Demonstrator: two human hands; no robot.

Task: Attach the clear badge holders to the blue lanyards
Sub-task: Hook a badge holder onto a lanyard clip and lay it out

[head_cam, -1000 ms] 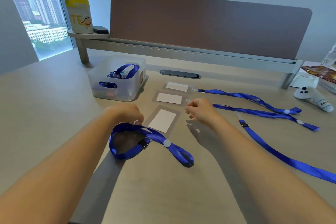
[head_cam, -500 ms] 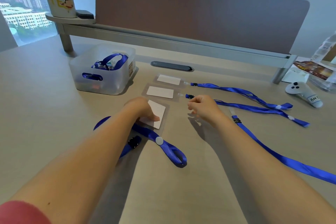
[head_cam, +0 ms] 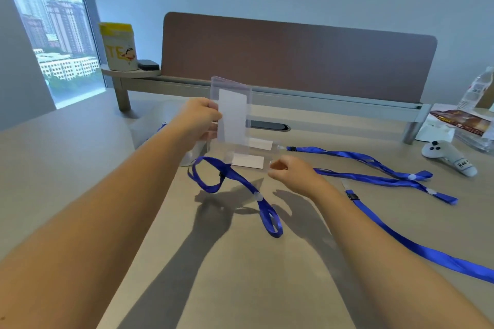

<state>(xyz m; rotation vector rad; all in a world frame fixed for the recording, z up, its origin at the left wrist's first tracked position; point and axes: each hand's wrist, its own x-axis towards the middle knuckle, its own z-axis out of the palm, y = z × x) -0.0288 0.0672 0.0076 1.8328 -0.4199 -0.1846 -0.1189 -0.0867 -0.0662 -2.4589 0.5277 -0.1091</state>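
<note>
One clear badge holder [head_cam: 232, 112], with a white card inside, is being held upright above the desk [head_cam: 80, 168] by the left hand [head_cam: 199, 117], whose fingers are pinching its left edge. A blue lanyard [head_cam: 240, 187] is being dangled from beneath that holder, its loop trailing down onto the desk; whether its clip is already joined to the holder cannot be told. The right hand [head_cam: 291, 175] is being kept loosely curled just beside the lanyard, near the holder's lower corner, with nothing visibly gripped.

Two more badge holders [head_cam: 248, 160] are being left flat on the desk behind the hands (each showing a white card). Three further lanyards [head_cam: 374, 165] are being left spread out to the right, so four lanyards and three holders are being counted in all.

A white controller [head_cam: 449, 156] is being left at the far right, and a yellow-topped canister [head_cam: 119, 47] is standing on the shelf by the window.
</note>
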